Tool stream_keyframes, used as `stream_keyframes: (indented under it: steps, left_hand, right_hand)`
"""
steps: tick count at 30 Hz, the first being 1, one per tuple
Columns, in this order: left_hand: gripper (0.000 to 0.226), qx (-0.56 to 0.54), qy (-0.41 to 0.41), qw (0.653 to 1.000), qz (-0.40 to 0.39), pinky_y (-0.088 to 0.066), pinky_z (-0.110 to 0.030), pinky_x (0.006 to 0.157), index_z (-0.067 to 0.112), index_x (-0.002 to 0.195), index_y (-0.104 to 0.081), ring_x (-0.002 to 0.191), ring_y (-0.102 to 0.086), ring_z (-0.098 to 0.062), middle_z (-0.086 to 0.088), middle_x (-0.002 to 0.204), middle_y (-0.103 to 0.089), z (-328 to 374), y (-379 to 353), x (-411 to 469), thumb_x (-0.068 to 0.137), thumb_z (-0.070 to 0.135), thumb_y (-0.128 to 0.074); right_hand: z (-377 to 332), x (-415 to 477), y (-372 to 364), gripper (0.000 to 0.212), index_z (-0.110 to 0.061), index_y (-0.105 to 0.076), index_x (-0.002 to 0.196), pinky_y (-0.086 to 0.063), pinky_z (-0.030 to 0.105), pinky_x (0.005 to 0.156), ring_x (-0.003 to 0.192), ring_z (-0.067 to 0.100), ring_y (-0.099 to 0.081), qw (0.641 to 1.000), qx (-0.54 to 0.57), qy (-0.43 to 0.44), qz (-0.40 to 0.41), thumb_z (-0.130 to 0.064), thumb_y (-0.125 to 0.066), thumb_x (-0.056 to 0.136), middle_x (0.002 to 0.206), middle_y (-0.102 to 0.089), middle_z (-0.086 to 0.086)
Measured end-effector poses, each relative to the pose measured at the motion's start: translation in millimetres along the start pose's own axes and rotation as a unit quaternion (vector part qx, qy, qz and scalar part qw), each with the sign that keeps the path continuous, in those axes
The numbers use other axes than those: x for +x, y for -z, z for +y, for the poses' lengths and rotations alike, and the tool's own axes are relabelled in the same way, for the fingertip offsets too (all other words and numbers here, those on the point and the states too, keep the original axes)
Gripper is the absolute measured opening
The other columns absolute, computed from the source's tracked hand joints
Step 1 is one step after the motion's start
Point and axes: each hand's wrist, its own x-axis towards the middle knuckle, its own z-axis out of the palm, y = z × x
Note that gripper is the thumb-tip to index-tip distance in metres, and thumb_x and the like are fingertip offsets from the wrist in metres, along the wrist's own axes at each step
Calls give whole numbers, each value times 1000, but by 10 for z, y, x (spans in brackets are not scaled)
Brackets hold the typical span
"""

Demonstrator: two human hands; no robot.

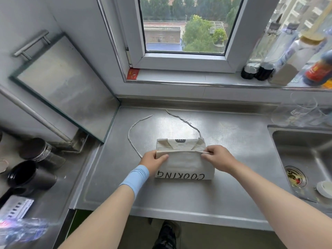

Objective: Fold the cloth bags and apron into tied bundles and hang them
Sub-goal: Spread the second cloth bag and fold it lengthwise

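Your two bare forearms are reaching in from the bottom edge, the left one wearing a pale blue wristband [136, 177], and both are converging on the folded cream cotton apron printed with black "COOKING" lettering [185, 167], which is lying flat on the brushed stainless-steel counter [233, 159] between the corner and the sink [305, 151].

Your left hand [152, 161] is pinching the near fold's left end, fingers closed on the cloth edge. Your right hand [218, 158] is doing the same at the right end, thumb and fingertips nipped tight on the rolled hem. So the fold line is running side to side, straight across between your two hands, each hand equally near its own end; the long axis is lying left-right, and the unfolded remainder is sitting just beyond your knuckles, toward the window [183, 24].

The apron is looking like a compact layered rectangle, lettering upside down to you, a dark print peeking at the far edge. Its two thin cream ties [129, 134] are trailing loose across the counter behind it, curving away toward the wall, not yet wrapped round anything. The next fold or roll probably goes away from you.
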Motion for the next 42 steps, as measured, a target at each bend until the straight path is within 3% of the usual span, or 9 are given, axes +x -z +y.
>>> stream_keyframes:
  steps: [4, 9, 13, 16, 20, 27, 35, 38, 42]
  left_hand:
    - [41, 61, 35, 997, -15, -47, -29, 94, 24, 115, -62, 102, -60, -11, 11, 112, -65, -25, -25, 262, 81, 46, -69]
    - [36, 215, 60, 974, 47, -50, -36, 88, 19, 111, -56, 98, -59, -23, -2, 111, -60, -70, -60, 548, 79, 32, -65]
    - [56, 363, -137, 910, 146, -42, -34, 94, 24, 126, -48, 115, -46, -23, -3, 126, -46, -50, -390, 528, 75, 11, -66]
    - [54, 386, -287, 876, 51, -46, -37, 96, 26, 121, -54, 120, -52, -22, -2, 130, -56, -81, -699, 513, 69, 20, -70]
    - [59, 486, -227, 844, -21, -25, -51, 108, 25, 140, -39, 137, -40, -26, -5, 147, -45, -311, -819, 526, 85, 46, -38]
    - [65, 499, -187, 846, 16, -16, -52, 110, 20, 147, -31, 145, -16, -27, -6, 157, -27, -716, -484, 513, 88, 46, -34]
    - [65, 471, -155, 868, 30, -10, -43, 115, 17, 146, -32, 143, -15, -27, -7, 153, -35, -697, -432, 393, 88, 48, -34]
    - [68, 514, -148, 844, 41, 0, -51, 116, 19, 151, -21, 146, -9, -29, 1, 159, -17, -576, -463, 350, 91, 44, -40]
    - [45, 435, -277, 855, 56, -38, -36, 86, 30, 105, -54, 102, -51, -26, 3, 110, -44, -424, -586, 198, 67, 11, -40]
  right_hand:
    - [-4, 206, -203, 7, -27, -68, 90, -49, 32, 79, 89, 12, -62, 996, -4, -12, 90, -32, -63, 91, 91, -69, -12]
    - [45, 469, -397, 21, -20, -62, 104, -46, 36, 77, 97, 25, -58, 980, -149, 0, 130, -38, -56, 95, 107, -57, 1]
    - [139, 595, -575, 32, -16, -59, 113, -46, 41, 81, 106, 31, -54, 947, -262, 68, 171, -27, -68, 85, 121, -54, 8]
    - [170, 586, -714, 40, -16, -53, 122, -43, 47, 95, 125, 34, -47, 930, -278, 123, 207, -24, -65, 85, 139, -48, 14]
    - [340, 471, -960, 49, -13, -47, 140, -26, 49, 113, 144, 33, -33, 919, -296, 217, 140, -34, -43, 96, 154, -37, 15]
    - [485, 522, -856, 73, -31, -5, 157, 11, 37, 120, 151, 20, 15, 939, -320, 125, 29, -62, -19, 92, 163, 10, 3]
    - [458, 331, -835, 59, -14, -40, 149, -17, 48, 119, 148, 33, -20, 904, -328, 255, 104, -33, -45, 93, 160, -24, 17]
    - [490, 187, -781, 48, -18, -51, 136, -32, 46, 110, 133, 34, -40, 896, -320, 295, 83, -32, -50, 90, 148, -41, 12]
    - [442, 42, -613, 63, -21, -50, 130, -40, 35, 99, 110, 25, -48, 900, -315, 300, 18, -51, -60, 75, 124, -47, 1]
